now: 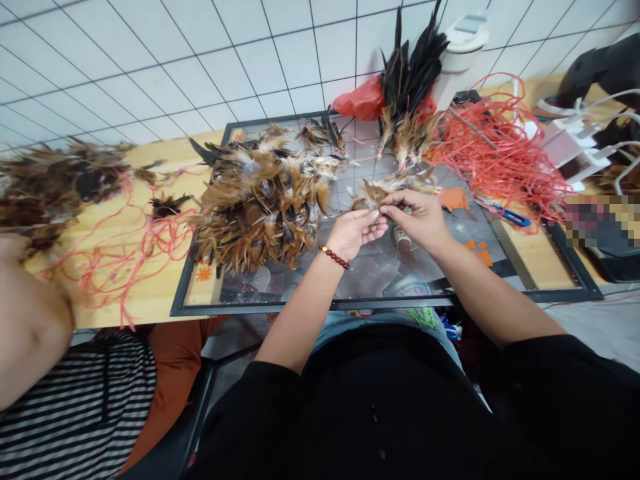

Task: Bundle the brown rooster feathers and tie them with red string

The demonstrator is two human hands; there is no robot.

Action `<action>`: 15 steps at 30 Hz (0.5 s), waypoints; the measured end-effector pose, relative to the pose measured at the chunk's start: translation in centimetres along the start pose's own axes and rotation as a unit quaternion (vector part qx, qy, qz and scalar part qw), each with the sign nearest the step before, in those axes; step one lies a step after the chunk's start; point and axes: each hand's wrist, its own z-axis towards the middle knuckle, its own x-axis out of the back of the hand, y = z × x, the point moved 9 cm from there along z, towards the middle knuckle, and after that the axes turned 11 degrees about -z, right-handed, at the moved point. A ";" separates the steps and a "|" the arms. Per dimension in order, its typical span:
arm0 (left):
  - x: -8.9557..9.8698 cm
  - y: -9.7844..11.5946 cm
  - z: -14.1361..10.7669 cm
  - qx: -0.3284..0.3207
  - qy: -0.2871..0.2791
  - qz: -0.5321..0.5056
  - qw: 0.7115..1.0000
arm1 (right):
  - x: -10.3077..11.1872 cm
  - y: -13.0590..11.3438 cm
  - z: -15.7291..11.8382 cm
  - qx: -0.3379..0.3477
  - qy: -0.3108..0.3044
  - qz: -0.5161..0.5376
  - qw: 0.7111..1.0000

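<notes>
Over the middle of the glass panel, my two hands meet at the fingertips. My left hand [353, 233], with a beaded bracelet at the wrist, is closed in a pinch on a small tuft of brown feathers [370, 192]. Thumb and index finger of my right hand [417, 217] pinch at the base of the same tuft; its quill ends are hidden by the fingers. More pale feathers [413, 179] lie just behind the hands. To the left spreads a large pile of brown feathers [265, 200] on the panel.
Long black feathers [413, 60] stand at the back by a red plastic bag [360, 100]. Tangled red plastic string [505, 157] and a blue cutter [510, 215] lie right. A co-worker's arm [33, 320] is at left, near another feather pile [65, 180] and loose string [135, 247].
</notes>
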 end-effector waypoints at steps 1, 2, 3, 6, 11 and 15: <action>-0.1 -0.2 0.0 0.009 -0.007 0.009 1.000 | 0.0 0.0 0.0 0.001 0.000 -0.002 1.000; -0.2 -0.4 -0.1 0.019 -0.016 0.022 0.999 | 0.0 0.1 0.0 0.003 0.000 -0.001 1.000; -0.4 -0.5 -0.2 0.026 -0.025 0.033 0.999 | -0.1 0.2 0.1 0.004 -0.001 0.003 1.000; -0.6 0.0 -0.2 0.009 -0.037 0.030 0.999 | 0.1 0.8 0.3 0.006 0.005 0.005 1.000; 0.8 2.4 0.1 -0.096 0.012 -0.086 0.992 | -0.2 0.6 0.5 0.082 -0.014 -0.133 0.988; 1.6 2.6 0.5 -0.122 0.037 -0.111 0.986 | -1.0 -0.2 -0.1 0.137 -0.031 -0.158 0.977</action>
